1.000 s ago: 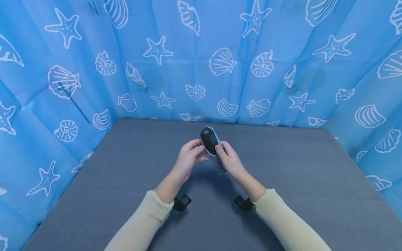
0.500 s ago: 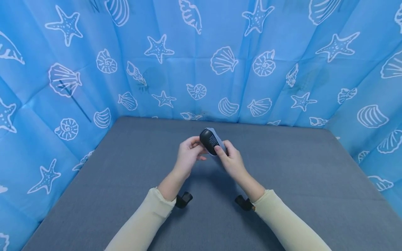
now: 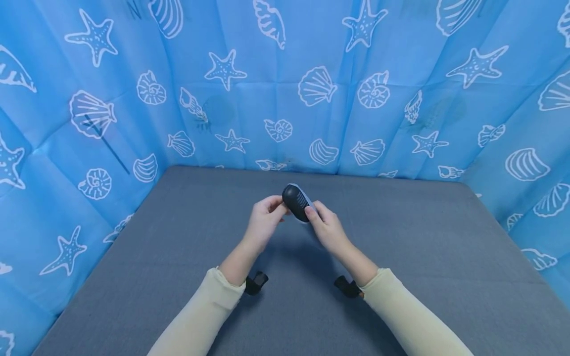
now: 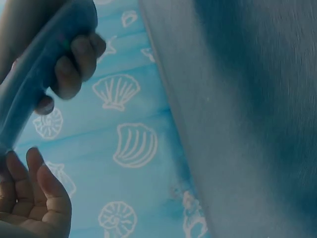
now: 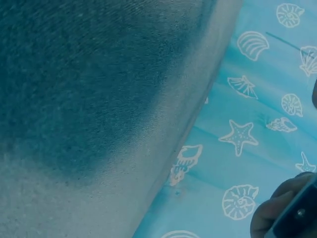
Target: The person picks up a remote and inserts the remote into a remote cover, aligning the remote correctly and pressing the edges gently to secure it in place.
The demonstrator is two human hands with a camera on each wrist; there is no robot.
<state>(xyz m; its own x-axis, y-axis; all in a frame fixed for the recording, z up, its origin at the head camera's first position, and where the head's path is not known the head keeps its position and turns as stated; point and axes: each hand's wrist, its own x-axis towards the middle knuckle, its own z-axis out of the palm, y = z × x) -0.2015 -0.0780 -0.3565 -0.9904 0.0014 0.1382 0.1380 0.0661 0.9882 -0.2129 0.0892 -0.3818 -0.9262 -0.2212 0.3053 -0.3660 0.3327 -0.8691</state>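
Both hands up over the grey table (image 3: 401,257): right hand (image 3: 327,228) grips the dark oval device (image 3: 295,201), left hand (image 3: 262,223) pinching its nine-o'clock edge, nothing set down yet.

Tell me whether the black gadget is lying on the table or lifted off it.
Lifted: both hands hold the gadget above the grey table, nothing touching the surface.

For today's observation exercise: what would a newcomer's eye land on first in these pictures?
First, the small black oval device, held up between the left hand and right hand above the middle of the grey table. Next, the bright blue shell-and-starfish cloth walling the table on three sides.
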